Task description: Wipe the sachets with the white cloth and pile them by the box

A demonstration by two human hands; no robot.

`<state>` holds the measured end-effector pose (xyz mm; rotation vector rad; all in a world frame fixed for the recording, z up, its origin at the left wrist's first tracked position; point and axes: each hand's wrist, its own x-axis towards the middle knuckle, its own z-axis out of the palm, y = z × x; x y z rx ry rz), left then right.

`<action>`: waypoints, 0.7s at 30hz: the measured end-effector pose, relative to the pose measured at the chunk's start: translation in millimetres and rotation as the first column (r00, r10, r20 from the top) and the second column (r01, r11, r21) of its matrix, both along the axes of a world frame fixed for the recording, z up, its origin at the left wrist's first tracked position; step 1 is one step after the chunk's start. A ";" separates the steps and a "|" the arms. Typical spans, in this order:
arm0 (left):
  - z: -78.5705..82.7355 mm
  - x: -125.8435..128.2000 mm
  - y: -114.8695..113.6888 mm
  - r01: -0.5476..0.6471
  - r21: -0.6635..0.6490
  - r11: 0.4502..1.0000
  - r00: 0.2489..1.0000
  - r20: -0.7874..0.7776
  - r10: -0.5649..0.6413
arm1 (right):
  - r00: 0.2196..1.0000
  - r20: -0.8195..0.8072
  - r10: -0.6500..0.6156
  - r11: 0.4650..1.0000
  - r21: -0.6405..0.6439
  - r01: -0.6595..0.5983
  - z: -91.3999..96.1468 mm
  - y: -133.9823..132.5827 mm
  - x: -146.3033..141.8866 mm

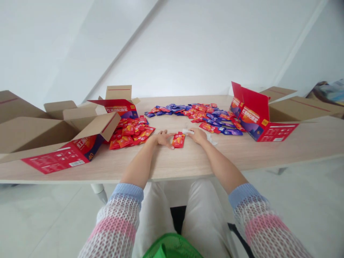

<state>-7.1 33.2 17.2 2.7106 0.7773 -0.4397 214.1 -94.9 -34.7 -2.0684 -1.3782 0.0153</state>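
Observation:
A single red sachet [178, 139] with an orange print lies flat on the table between my hands. My left hand [162, 138] rests beside it with thumb and fingers spread, the tips at the sachet's left edge. On the other side, my right hand [197, 135] is closed on a white tissue [187, 131], whose front end reaches the sachet's upper right corner. More of the tissue shows behind that hand. Red sachets are heaped in a pile [131, 132] to the left of my left hand. Red and purple sachets form another pile [215, 116] beyond my right hand.
A large open carton [61, 156] stands at the left, with a smaller open red carton [120, 107] behind it. Another open red carton [252, 120] is at the right. The wooden table [182, 166] ends just before my lap, and a white wall [204, 46] rises behind it.

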 end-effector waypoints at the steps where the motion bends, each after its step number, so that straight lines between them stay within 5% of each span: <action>1: -0.6 0.2 0.9 -0.001 -0.001 1.000 1.000 0.000 0.001 | 0.998 -0.037 0.042 0.997 0.062 -0.039 1.7 -0.2 -2.0; 5: -3.4 1.3 4.8 0.001 0.014 1.000 1.000 -0.003 -0.001 | 0.909 -0.162 0.385 0.888 0.335 -0.316 9.0 -1.1 -20.8; 9: -5.9 2.9 6.1 0.025 0.055 0.998 1.000 -0.014 -0.025 | 0.751 -0.162 0.641 0.768 0.156 -0.622 10.8 -3.0 -45.5; 12: -5.0 3.2 4.0 0.012 0.054 0.998 1.000 -0.009 -0.011 | 0.807 -0.090 0.584 0.811 0.010 -0.585 10.3 -2.7 -51.5; 16: 0.7 3.3 -0.4 -0.004 0.020 1.000 0.999 -0.049 0.004 | 0.927 -0.054 0.371 0.925 -0.065 -0.374 10.4 -0.9 -42.2; 21: 3.2 5.0 0.3 0.010 -0.007 1.000 0.998 -0.059 -0.010 | 0.988 0.031 0.149 0.981 -0.128 -0.144 10.5 -2.7 -28.8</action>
